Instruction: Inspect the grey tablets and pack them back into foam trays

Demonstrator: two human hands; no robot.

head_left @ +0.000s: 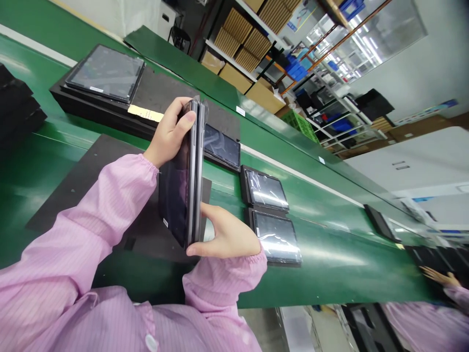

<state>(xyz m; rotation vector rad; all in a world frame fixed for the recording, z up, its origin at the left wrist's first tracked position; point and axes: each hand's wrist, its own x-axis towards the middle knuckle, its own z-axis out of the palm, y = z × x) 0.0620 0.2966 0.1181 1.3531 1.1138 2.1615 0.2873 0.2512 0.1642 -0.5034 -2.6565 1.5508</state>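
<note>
Two tablets [176, 195], dark and pressed face to back, stand on edge between my hands over the green bench. At their upper end my left hand [173, 128] grips them, thumb on the near edge. My right hand [227, 233] holds the lower end, its fingers partly hidden behind the tablets. Beneath them lies a flat black foam sheet [91, 181]. Behind my left hand, another tablet [106, 73] rests on a black foam block [161, 83] with a yellow paper strip [144, 113] at its edge. A further tablet [223, 146] lies just beyond the held pair.
Right of my hands, two film-covered tablets [266, 188] [278, 237] lie on black foam trays. Stacked black foam [18, 102] stands at the far left. The green conveyor surface [340, 254] runs right, where a co-worker's hand [439, 277] reaches over black pieces. Shelves with boxes [238, 39] stand behind.
</note>
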